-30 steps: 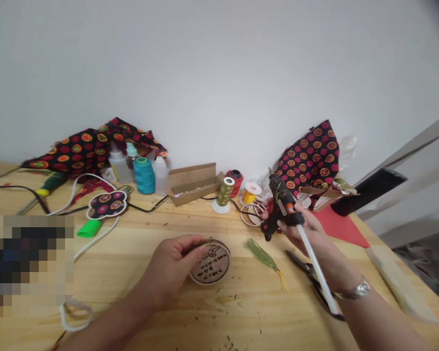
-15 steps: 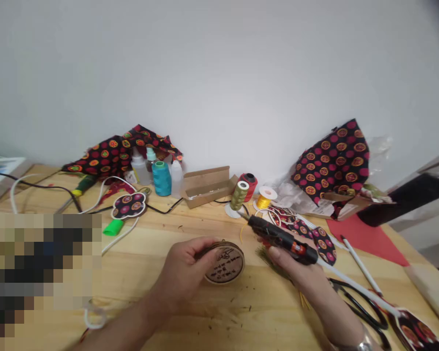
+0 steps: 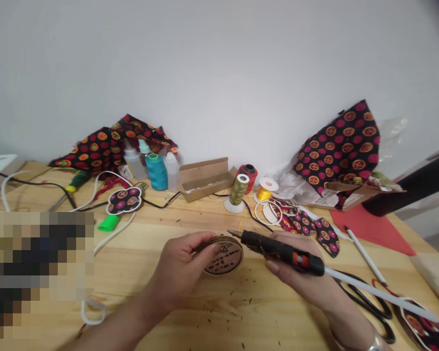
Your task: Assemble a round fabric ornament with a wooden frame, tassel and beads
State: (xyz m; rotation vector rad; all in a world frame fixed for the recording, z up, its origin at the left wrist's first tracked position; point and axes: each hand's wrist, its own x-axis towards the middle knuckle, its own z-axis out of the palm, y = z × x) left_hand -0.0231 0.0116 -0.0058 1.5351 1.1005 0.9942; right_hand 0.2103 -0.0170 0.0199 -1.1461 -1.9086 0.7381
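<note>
Pinched between the thumb and fingers of my left hand [image 3: 185,263] is a round wooden disc [image 3: 225,258] with dark writing and a small drawing on its face. It is held tilted above the table, with a small loop at its top edge. My right hand [image 3: 292,278] is wrapped round a black hot glue gun [image 3: 281,251]. A long white glue stick [image 3: 380,295] sticks out of its back end. The gun's metal nozzle [image 3: 234,233] points left, close to the disc's upper right edge; whether it touches cannot be made out.
Behind stand an open cardboard box [image 3: 208,183], an olive thread spool [image 3: 238,190], a yellow spool [image 3: 266,189] and a teal spool [image 3: 156,173]. A flower-shaped fabric piece [image 3: 124,200] and green cap [image 3: 109,223] lie left. Black scissors handles [image 3: 368,297] and a white pencil [image 3: 366,256] lie right.
The glue gun in my right hand has come down and left, its nozzle now beside the disc's top edge. My left hand keeps hold of the disc. The camera view has shifted slightly.
</note>
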